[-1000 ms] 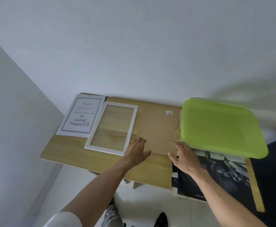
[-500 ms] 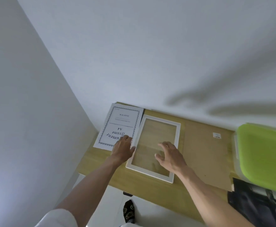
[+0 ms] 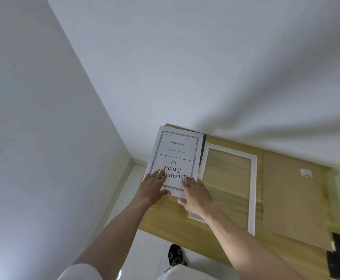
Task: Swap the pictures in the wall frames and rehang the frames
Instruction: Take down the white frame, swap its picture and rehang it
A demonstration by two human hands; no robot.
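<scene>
Both the left hand (image 3: 155, 185) and right hand (image 3: 195, 191) press flat-fingered on the document-frame insert sheet (image 3: 175, 158), which could crease if dragged across the surface (image 3: 163, 219).

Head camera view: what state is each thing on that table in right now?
Document sheet: flat, print upside down, both hands on its near end.
White frame: flat, no picture inside.
Backing board: flat, out of the frame.
Left hand: fingers spread on the sheet.
Right hand: at the sheet's corner.

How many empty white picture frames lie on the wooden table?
1. The empty white picture frame lies flat mid-table, right of the printed insert sheet. Another may sit beyond the right edge.
</scene>
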